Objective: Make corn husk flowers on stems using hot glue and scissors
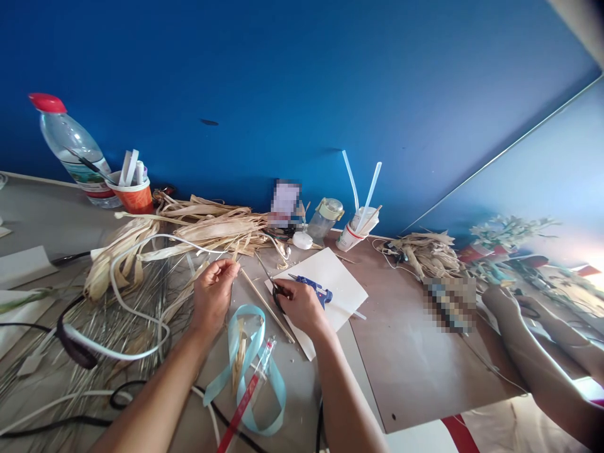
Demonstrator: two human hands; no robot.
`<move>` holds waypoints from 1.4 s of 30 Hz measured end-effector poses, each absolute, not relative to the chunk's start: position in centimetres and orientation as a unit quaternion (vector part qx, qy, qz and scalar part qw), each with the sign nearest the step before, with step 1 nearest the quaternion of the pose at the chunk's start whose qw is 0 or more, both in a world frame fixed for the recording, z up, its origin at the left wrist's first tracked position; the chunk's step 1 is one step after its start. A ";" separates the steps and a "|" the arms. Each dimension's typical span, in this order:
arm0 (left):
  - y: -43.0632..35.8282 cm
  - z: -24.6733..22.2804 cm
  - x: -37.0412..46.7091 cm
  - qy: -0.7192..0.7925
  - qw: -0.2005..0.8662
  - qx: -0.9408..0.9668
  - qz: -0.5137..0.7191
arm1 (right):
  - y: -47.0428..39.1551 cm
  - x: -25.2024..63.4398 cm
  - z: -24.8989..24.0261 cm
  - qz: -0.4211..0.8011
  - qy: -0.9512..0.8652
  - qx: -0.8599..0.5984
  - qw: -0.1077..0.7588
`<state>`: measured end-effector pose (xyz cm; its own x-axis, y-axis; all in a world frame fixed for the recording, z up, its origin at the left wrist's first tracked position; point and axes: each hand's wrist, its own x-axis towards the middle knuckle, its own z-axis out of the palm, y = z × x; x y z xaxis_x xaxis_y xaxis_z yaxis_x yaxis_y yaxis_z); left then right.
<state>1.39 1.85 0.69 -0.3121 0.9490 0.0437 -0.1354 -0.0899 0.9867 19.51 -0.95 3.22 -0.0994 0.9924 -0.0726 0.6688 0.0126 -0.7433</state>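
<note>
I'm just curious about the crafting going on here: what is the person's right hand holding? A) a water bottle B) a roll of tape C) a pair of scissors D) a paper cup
C: the right hand grips the dark handles of the scissors, whose blades point up and away over the white paper sheet, beside the blue glue gun.
</note>
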 end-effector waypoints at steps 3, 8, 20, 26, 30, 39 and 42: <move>2.2 0.2 1.4 0.511 0.437 0.389 0.630 | -0.9 19.2 3.5 0.238 -0.679 -0.666 0.197; 2.2 0.2 1.5 0.512 0.434 0.398 0.626 | -1.0 18.6 3.5 0.151 -0.712 -0.674 0.129; 2.1 -0.3 1.5 0.496 0.472 0.417 0.598 | -0.3 16.3 2.1 0.078 -0.724 -0.676 0.113; 2.0 -0.4 1.5 0.493 0.470 0.441 0.584 | -0.6 15.8 2.0 0.099 -0.681 -0.707 0.161; 1.5 0.3 1.6 0.500 0.469 0.461 0.564 | -0.4 15.7 2.1 0.180 -0.635 -0.651 0.374; 0.6 1.6 2.8 0.481 0.500 0.523 0.495 | -0.2 16.0 2.0 0.410 -0.530 -0.526 0.523; 0.5 1.8 3.0 0.473 0.505 0.533 0.488 | -0.3 16.1 2.2 0.425 -0.530 -0.523 0.515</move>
<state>2.98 0.46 1.82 0.0774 0.9961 0.0425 0.0120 -0.0435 0.9990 16.06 -0.25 2.23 0.0772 0.9918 0.1019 0.1172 0.0925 -0.9888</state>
